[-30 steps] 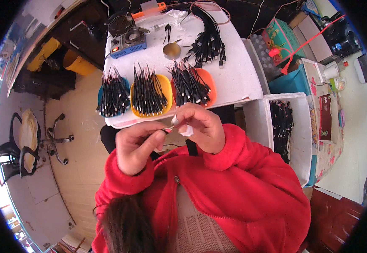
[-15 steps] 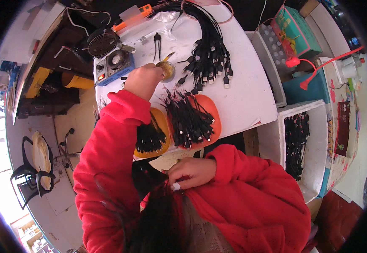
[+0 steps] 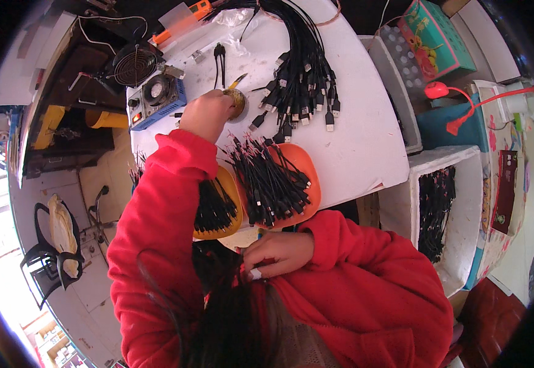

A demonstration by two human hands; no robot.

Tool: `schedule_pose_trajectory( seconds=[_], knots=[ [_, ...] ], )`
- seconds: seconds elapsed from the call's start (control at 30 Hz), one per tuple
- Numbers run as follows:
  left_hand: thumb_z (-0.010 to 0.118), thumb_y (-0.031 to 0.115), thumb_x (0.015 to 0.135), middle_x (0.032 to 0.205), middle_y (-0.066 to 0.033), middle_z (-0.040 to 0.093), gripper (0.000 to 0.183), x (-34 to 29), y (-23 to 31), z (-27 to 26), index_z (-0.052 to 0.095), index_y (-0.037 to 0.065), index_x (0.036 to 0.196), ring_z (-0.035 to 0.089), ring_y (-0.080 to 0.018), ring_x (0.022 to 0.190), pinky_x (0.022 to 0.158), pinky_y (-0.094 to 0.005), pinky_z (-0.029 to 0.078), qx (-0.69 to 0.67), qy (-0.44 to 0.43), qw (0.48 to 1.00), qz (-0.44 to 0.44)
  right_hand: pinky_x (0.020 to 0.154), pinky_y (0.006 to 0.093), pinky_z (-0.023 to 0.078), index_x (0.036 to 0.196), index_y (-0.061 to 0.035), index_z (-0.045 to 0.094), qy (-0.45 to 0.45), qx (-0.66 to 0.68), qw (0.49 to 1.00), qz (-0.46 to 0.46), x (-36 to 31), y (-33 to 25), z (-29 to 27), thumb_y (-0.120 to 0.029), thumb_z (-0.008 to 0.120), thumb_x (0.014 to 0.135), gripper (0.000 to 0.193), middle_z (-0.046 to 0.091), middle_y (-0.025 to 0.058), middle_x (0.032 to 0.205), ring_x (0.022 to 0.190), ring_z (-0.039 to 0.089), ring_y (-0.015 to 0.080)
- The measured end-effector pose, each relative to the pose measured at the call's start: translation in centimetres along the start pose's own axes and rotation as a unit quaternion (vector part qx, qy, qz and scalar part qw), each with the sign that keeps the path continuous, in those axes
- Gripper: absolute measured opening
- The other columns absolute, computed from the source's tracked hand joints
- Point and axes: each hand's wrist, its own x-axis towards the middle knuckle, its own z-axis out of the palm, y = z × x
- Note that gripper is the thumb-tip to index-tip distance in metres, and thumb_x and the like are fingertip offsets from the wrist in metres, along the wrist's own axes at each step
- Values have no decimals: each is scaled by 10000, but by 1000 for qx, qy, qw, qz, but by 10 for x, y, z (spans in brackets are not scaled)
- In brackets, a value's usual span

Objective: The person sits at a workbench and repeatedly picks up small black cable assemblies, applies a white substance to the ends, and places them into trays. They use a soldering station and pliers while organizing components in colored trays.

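Note:
My left hand [image 3: 208, 115] reaches across the white table [image 3: 362, 144], fingers closed against a round, brass-coloured pot [image 3: 235, 103]. Whether it grips the pot or something slim beside it is hidden. Close to my body, my right hand [image 3: 282, 253] is curled, with white tape on one finger; what its fingertips hold cannot be made out. Between the hands stand an orange tray [image 3: 307, 161] and a yellow tray [image 3: 223, 231], both heaped with short black cables [image 3: 270, 190] with bare pinkish wire ends. Beyond the pot lies a small yellow-and-dark pointed tool [image 3: 239, 80].
A blue box with a dial [image 3: 156, 98] stands at the table's left. Long black USB cables [image 3: 304, 80] drape over its far side. To the right, a white foam box [image 3: 466, 202] holds more cables. A black chair [image 3: 52, 251] is at the left.
The whole view has shifted slightly, and the table's things sit a little differently in it. My left hand stays at the brass-coloured pot; my right hand has barely moved.

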Motion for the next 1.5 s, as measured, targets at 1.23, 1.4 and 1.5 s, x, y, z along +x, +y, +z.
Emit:
schedule_pose_trajectory(
  seconds=[1.23, 1.4, 1.5],
  knots=[
    [642, 156, 804, 851, -156, 651, 136, -28, -141, -67, 668, 46, 880, 615, -348, 813, 726, -415, 488, 108, 33, 986, -121, 631, 338, 451, 918, -26, 590, -24, -25, 995, 95, 2, 8, 6, -212, 561, 922, 189, 605, 92, 771, 687, 583, 218],
    [634, 173, 806, 869, -159, 650, 139, -18, -142, -61, 667, 53, 865, 616, -353, 833, 746, -436, 490, 144, 1, 981, -130, 628, 339, 452, 904, -38, 586, -23, -31, 996, 82, 3, 10, 4, -206, 556, 920, 171, 607, 87, 764, 682, 586, 213],
    [634, 183, 804, 862, -160, 649, 141, -16, -144, -57, 666, 55, 851, 616, -357, 836, 748, -442, 490, 151, -3, 979, -136, 630, 341, 455, 906, -42, 588, -26, -29, 995, 89, 2, 10, 4, -197, 556, 915, 159, 611, 88, 754, 682, 593, 215]
  ],
)
